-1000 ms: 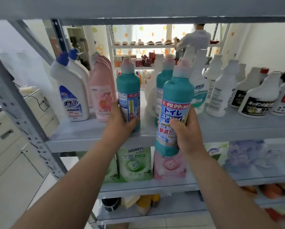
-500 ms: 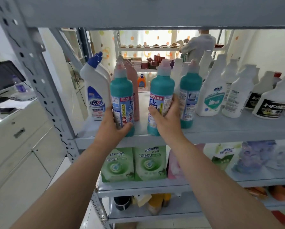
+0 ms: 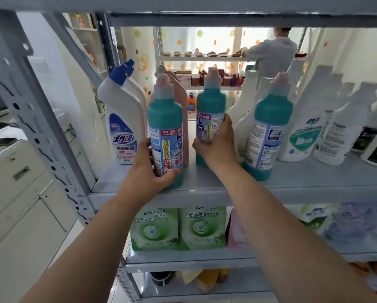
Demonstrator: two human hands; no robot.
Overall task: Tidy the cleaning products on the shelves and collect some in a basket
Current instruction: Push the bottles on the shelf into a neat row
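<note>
At the front edge of the shelf (image 3: pixel 303 182) the left teal bottle (image 3: pixel 164 127) is gripped low by the left hand (image 3: pixel 147 171); the middle teal bottle (image 3: pixel 210 106), further back, is clasped by the right hand (image 3: pixel 217 147). Both are best slid upright into line, labels outward

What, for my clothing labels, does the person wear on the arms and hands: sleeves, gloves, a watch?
Nothing that shows. The left forearm and right forearm are bare down to the picture's edge, no sleeve in view. The left hand and right hand are ungloved; neither wrist carries a watch or band.
</note>
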